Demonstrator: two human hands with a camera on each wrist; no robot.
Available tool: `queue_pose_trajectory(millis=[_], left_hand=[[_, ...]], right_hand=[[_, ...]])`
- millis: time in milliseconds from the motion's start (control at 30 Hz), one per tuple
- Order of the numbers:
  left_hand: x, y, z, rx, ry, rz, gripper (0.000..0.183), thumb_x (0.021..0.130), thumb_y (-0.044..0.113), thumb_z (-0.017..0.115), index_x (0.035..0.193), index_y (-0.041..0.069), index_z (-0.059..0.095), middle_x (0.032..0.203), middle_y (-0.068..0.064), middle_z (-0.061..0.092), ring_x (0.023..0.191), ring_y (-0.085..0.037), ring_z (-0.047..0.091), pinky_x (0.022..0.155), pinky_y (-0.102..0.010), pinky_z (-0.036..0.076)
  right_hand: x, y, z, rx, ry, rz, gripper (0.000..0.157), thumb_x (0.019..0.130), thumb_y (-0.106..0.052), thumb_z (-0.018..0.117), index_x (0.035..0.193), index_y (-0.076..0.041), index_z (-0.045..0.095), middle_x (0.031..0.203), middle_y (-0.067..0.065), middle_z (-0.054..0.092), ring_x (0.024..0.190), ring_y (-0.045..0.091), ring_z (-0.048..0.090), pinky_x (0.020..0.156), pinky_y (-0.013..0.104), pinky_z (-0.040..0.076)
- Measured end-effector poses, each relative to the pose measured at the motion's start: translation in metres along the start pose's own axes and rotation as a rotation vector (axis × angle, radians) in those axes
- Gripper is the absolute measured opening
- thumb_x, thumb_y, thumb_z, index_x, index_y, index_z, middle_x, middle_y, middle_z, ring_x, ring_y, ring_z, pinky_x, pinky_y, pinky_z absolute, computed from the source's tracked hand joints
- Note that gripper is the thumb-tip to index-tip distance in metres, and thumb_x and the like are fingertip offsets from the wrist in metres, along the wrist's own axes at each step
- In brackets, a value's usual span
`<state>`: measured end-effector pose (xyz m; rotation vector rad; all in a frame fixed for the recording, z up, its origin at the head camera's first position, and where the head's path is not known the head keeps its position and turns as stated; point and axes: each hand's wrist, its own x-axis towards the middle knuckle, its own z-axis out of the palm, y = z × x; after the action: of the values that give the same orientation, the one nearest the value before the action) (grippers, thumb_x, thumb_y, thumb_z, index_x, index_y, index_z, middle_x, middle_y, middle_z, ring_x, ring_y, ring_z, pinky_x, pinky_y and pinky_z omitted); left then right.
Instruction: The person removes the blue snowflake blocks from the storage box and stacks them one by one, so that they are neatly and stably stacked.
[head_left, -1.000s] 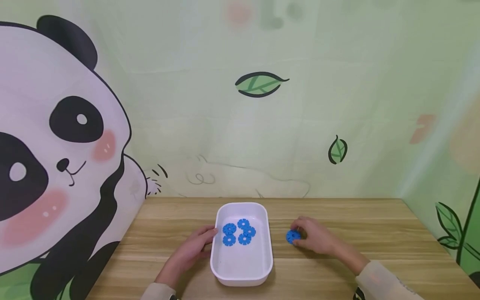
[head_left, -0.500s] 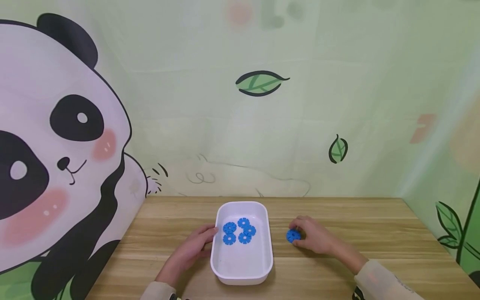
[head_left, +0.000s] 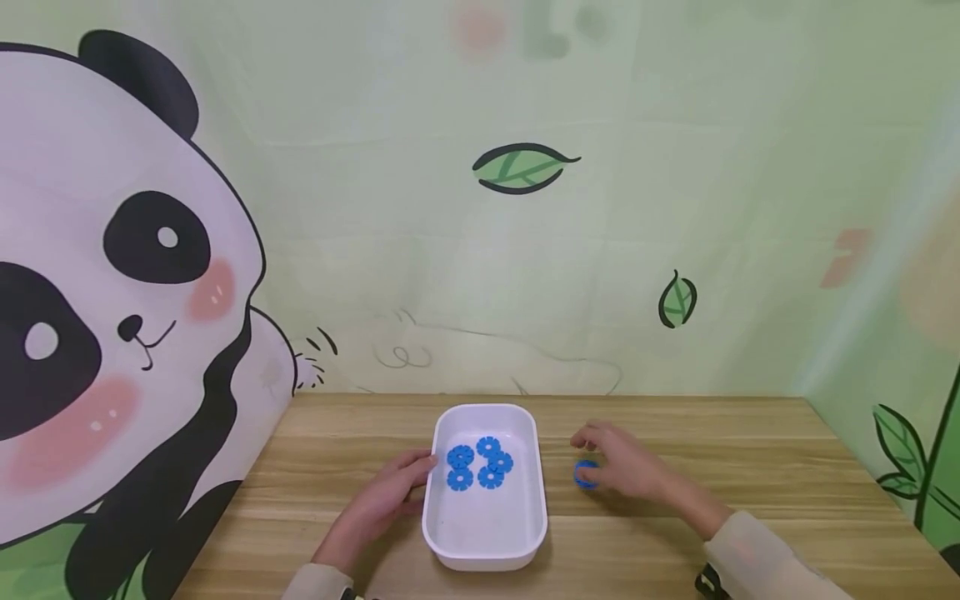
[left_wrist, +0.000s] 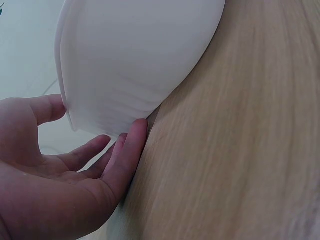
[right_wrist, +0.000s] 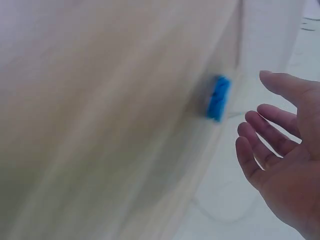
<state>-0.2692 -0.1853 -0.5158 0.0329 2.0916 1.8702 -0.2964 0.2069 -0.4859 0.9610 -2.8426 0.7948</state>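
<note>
A white rectangular tray (head_left: 483, 529) stands on the wooden table, with several blue notched snowflake discs (head_left: 460, 478) lying flat inside it. At its left side my left hand (head_left: 390, 493) touches the rim with the thumb, and the loosely extended fingers rest near the bottom of the outer wall (left_wrist: 130, 55). To the right of the tray, a small blue stack of the same kind of discs (right_wrist: 218, 98) sits on the table. My right hand (head_left: 633, 467) hovers just over it, fingers spread and apart from the stack; the thumb partly covers it in the head view.
The wooden table (head_left: 345, 433) runs back to a cloth backdrop (head_left: 375, 208) printed with a panda (head_left: 150, 108) and leaves. Bare tabletop separates the tray from the blue stack.
My right hand has let go of the blue disc stack and lifted slightly, its fingers opening. The stack stays in place. The left hand and the tray have not moved.
</note>
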Motion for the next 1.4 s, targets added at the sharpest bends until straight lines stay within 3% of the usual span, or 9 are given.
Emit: queue_pose_trajectory(millis=[167, 333, 467, 633, 867, 1067, 1400], left_hand=[[-0.001, 0.0, 0.001, -0.001, 0.0, 0.003, 0.063, 0.112, 0.037, 0.053, 0.154, -0.008, 0.043, 0.151, -0.031, 0.052, 0.139, -0.047, 0.052, 0.1, -0.055, 0.058], [0.0, 0.0, 0.002, -0.005, 0.001, 0.006, 0.062, 0.112, 0.037, 0.053, 0.154, -0.008, 0.043, 0.151, -0.03, 0.052, 0.14, -0.047, 0.051, 0.101, -0.054, 0.058], [0.001, 0.0, 0.002, -0.012, -0.001, 0.003, 0.063, 0.112, 0.037, 0.053, 0.154, -0.008, 0.043, 0.15, -0.03, 0.053, 0.139, -0.046, 0.052, 0.102, -0.054, 0.057], [0.0, -0.001, 0.002, -0.02, 0.0, -0.004, 0.061, 0.112, 0.035, 0.052, 0.154, -0.008, 0.043, 0.15, -0.031, 0.053, 0.138, -0.046, 0.053, 0.103, -0.055, 0.056], [0.001, -0.002, 0.002, -0.03, -0.009, 0.009, 0.062, 0.112, 0.036, 0.051, 0.154, -0.009, 0.042, 0.149, -0.032, 0.054, 0.139, -0.046, 0.053, 0.102, -0.057, 0.056], [0.001, 0.0, 0.001, -0.031, -0.029, 0.015, 0.062, 0.112, 0.036, 0.052, 0.155, -0.008, 0.043, 0.15, -0.031, 0.053, 0.139, -0.045, 0.053, 0.103, -0.055, 0.056], [-0.001, -0.001, -0.001, -0.058, -0.051, 0.036, 0.063, 0.111, 0.035, 0.053, 0.154, -0.01, 0.042, 0.148, -0.032, 0.055, 0.137, -0.041, 0.056, 0.102, -0.052, 0.057]], right_hand=[[0.017, -0.029, -0.006, 0.021, 0.013, 0.044, 0.033, 0.093, -0.02, 0.083, 0.121, -0.006, 0.073, 0.115, 0.004, 0.068, 0.109, 0.028, 0.065, 0.094, 0.045, 0.06], [0.039, -0.058, -0.006, 0.1, 0.029, 0.031, 0.035, 0.095, -0.022, 0.082, 0.125, -0.006, 0.073, 0.118, 0.007, 0.07, 0.113, 0.03, 0.065, 0.095, 0.048, 0.06], [0.058, -0.075, 0.003, 0.122, 0.03, -0.008, 0.036, 0.095, -0.026, 0.082, 0.125, -0.007, 0.073, 0.118, 0.007, 0.071, 0.112, 0.03, 0.065, 0.095, 0.047, 0.061], [0.079, -0.091, 0.022, 0.19, 0.009, 0.005, 0.04, 0.096, -0.028, 0.082, 0.128, -0.006, 0.072, 0.121, 0.013, 0.07, 0.112, 0.033, 0.065, 0.093, 0.046, 0.061], [0.104, -0.104, 0.051, 0.129, -0.009, -0.01, 0.04, 0.094, -0.022, 0.083, 0.125, 0.002, 0.072, 0.117, 0.016, 0.07, 0.109, 0.031, 0.065, 0.094, 0.042, 0.06], [0.119, -0.109, 0.07, 0.019, -0.051, 0.038, 0.037, 0.093, -0.02, 0.084, 0.122, 0.0, 0.074, 0.112, 0.01, 0.071, 0.101, 0.021, 0.064, 0.095, 0.036, 0.059], [0.124, -0.1, 0.094, -0.054, -0.08, -0.006, 0.035, 0.091, -0.019, 0.086, 0.118, 0.001, 0.077, 0.108, 0.008, 0.07, 0.1, 0.018, 0.059, 0.098, 0.033, 0.054]])
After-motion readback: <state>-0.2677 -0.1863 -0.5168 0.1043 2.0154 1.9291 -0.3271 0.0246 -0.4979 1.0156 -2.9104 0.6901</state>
